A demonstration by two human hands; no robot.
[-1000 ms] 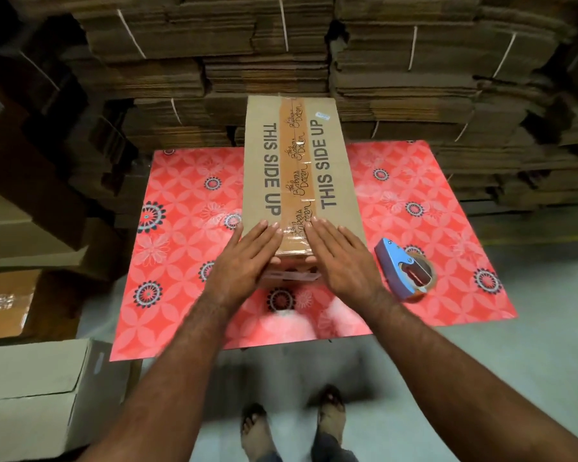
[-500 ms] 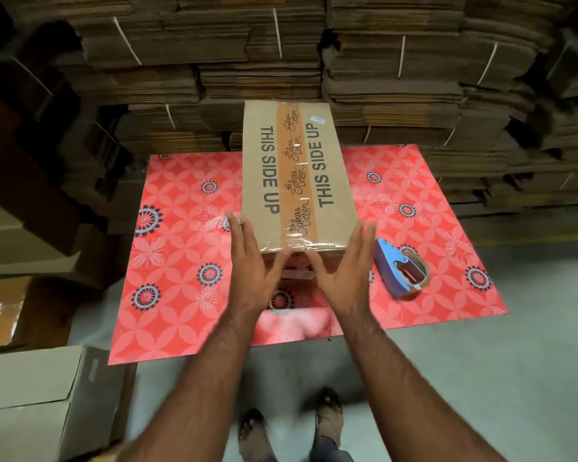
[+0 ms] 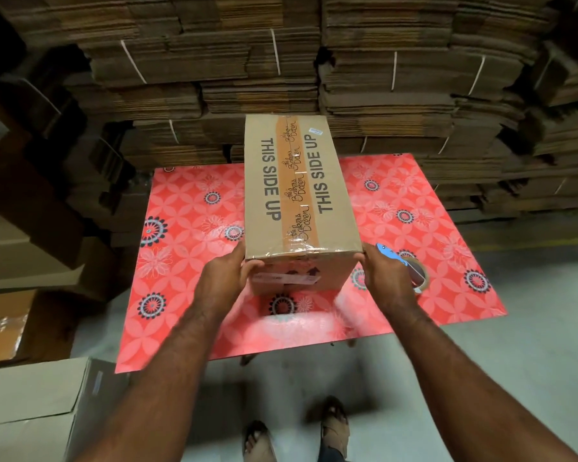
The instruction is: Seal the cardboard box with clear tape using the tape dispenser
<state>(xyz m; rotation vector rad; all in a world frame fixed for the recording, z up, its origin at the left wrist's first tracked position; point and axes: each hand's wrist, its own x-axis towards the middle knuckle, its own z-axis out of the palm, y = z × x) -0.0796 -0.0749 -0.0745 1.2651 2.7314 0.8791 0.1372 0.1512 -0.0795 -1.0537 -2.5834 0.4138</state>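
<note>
1. The box [image 3: 297, 195] stands on the red patterned surface [image 3: 187, 261], its long top face running away from the person. A strip of printed tape [image 3: 296, 181] lies along the centre seam and folds over the near edge, so the top seam looks sealed already.
2. The step in hand seems to be handling the box, not taping: gripping it to turn, shift or lift it, perhaps to reach another seam or set it aside.
3. The left hand [image 3: 226, 278] holds the near left corner, thumb across the front face, fingers round the side.
4. The right hand [image 3: 382, 278] grips the near right corner, fingers wrapped out of sight behind the edge.
5. Both arms reach forward, nearly straight and roughly level, from the bottom of the view.
6. The tape dispenser [image 3: 404, 268] lies on the surface just right of the box, partly hidden behind the right hand; neither hand touches it.
7. If another seam needs tape, the next move calls for turning the box squarely, then freeing the right hand for the dispenser.
</note>
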